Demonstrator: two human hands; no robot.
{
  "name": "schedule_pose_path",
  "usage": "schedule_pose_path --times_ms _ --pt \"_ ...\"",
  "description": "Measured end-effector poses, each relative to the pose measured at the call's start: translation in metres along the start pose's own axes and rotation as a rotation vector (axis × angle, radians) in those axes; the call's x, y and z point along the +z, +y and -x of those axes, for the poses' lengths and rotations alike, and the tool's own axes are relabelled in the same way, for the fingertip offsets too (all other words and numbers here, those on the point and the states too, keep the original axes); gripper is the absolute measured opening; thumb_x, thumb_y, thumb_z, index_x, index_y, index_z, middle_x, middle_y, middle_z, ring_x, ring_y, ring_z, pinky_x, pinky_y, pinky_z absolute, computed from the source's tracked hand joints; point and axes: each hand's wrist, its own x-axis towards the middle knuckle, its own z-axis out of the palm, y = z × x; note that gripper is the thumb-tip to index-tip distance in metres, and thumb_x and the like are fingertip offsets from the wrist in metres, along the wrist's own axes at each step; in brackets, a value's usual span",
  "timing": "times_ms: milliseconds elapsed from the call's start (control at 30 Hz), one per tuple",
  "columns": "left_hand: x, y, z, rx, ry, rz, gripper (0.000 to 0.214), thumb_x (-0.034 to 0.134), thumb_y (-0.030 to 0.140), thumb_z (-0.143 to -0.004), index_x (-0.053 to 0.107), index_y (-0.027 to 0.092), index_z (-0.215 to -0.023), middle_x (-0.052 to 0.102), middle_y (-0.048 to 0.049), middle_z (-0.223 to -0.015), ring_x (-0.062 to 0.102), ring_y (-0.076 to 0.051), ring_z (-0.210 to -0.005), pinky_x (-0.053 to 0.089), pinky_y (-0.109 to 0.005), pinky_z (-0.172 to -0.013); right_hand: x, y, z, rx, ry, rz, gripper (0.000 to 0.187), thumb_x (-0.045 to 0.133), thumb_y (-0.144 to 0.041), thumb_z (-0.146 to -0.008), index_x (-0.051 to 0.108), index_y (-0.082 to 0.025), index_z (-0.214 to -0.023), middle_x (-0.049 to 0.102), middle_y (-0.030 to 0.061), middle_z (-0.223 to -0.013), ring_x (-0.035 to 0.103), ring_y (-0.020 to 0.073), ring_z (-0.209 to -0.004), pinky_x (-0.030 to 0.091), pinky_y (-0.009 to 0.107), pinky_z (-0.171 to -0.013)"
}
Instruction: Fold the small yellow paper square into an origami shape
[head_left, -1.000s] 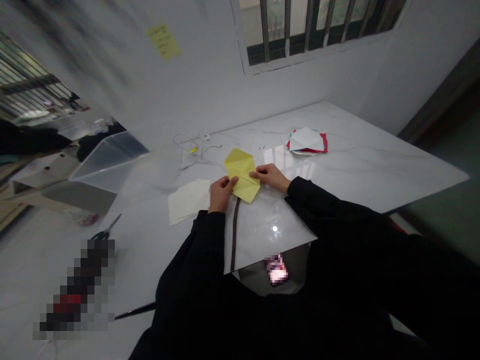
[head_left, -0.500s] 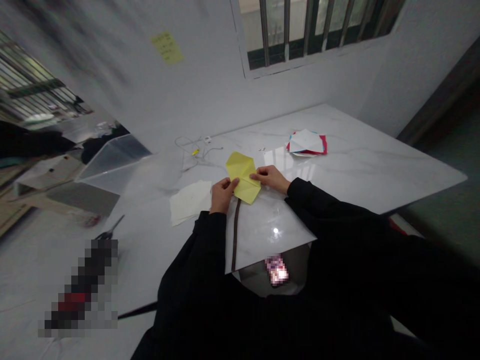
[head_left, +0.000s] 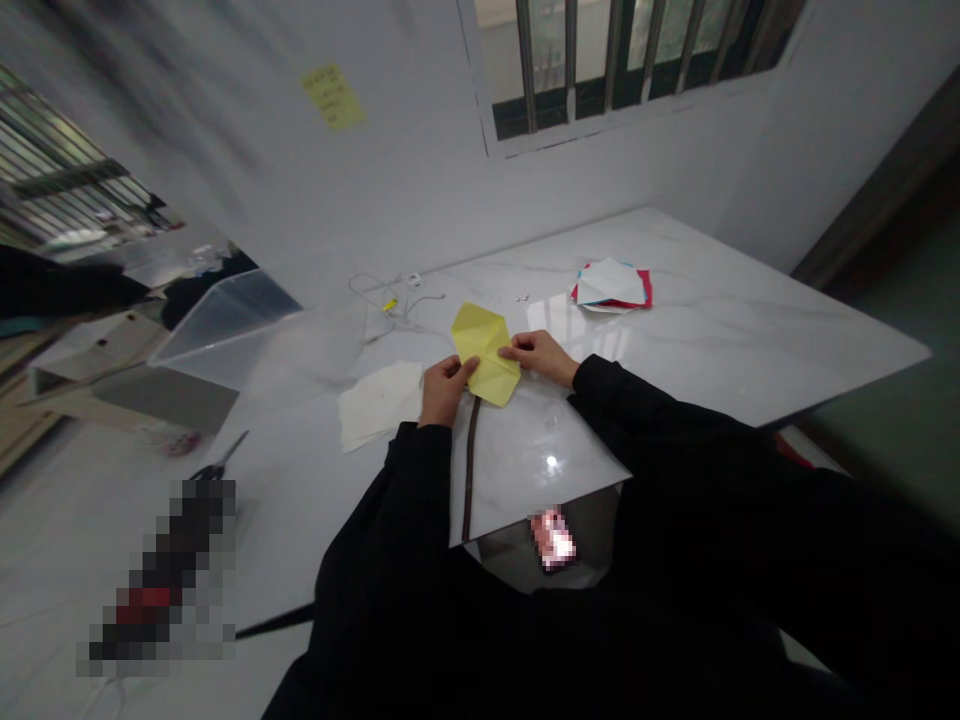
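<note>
Left hand [head_left: 444,390] and right hand [head_left: 546,358] pinch the yellow paper [head_left: 486,340] by opposite edges, over the table [head_left: 525,475]. Uneven tension could skew its creases; pulling outward could tear it. Farther off lies a paper stack [head_left: 611,282].

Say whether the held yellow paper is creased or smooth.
Creased: fold lines cross the visible face of the yellow paper. Whether parts are folded underneath, I cannot tell.

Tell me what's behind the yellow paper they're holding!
A dark brown strip on the marbled tabletop runs up to the creased yellow paper. The paper hides whatever's further behind, maybe more strip.
</note>
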Motion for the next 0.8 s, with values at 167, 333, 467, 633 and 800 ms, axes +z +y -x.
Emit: schedule_pose_path --times_ms 167,333,467,633,800 --pt "0.002 0.003 0.002 0.003 -0.011 0.036 0.052 0.089 0.054 -0.064 0.079 0.015 -0.097 0.076 -0.0036 -0.081 0.071 -0.022 -0.082 0.058 -0.034 -0.080 0.000 0.001 -0.001 -0.011 -0.004 0.002 0.049 0.078 -0.061 -0.077 0.059 -0.016 -0.072 0.050 -0.0028 -0.059 0.039 0.0091 -0.056 0.026 0.026 -0.052" --pt "0.002 0.004 0.003 -0.001 -0.012 0.021 0.057 0.090 0.056 -0.063 0.081 0.014 -0.101 0.079 -0.0058 -0.087 0.072 -0.024 -0.087 0.058 -0.036 -0.084 0.000 0.002 -0.002 -0.024 -0.016 0.022 0.052 0.077 -0.064 -0.077 0.058 -0.016 -0.070 0.050 -0.0024 -0.059 0.039 0.0092 -0.055 0.026 0.027 -0.052" --pt "0.002 0.006 0.003 -0.001 -0.014 -0.009 0.058 0.089 0.059 -0.063 0.081 0.015 -0.099 0.080 -0.0071 -0.089 0.073 -0.025 -0.087 0.058 -0.036 -0.083 0.000 0.002 -0.002 -0.035 -0.017 0.033 0.054 0.076 -0.066 -0.076 0.058 -0.016 -0.070 0.049 -0.0026 -0.059 0.038 0.0092 -0.055 0.025 0.027 -0.053" --pt "0.004 0.014 0.007 0.002 0.005 -0.098 0.054 0.090 0.061 -0.060 0.081 0.014 -0.085 0.078 -0.0079 -0.079 0.072 -0.028 -0.088 0.058 -0.036 -0.077 0.001 0.001 -0.002 -0.045 -0.022 0.058 0.055 0.076 -0.068 -0.075 0.059 -0.015 -0.070 0.048 -0.0024 -0.060 0.037 0.0092 -0.056 0.024 0.028 -0.053" --pt "0.005 0.017 0.009 -0.006 0.014 -0.106 0.057 0.089 0.063 -0.060 0.081 0.013 -0.086 0.079 -0.0097 -0.082 0.073 -0.030 -0.092 0.058 -0.037 -0.080 0.002 -0.001 -0.001 -0.049 -0.021 0.059 0.056 0.075 -0.069 -0.074 0.058 -0.016 -0.070 0.048 -0.0024 -0.061 0.037 0.0093 -0.057 0.024 0.028 -0.054"
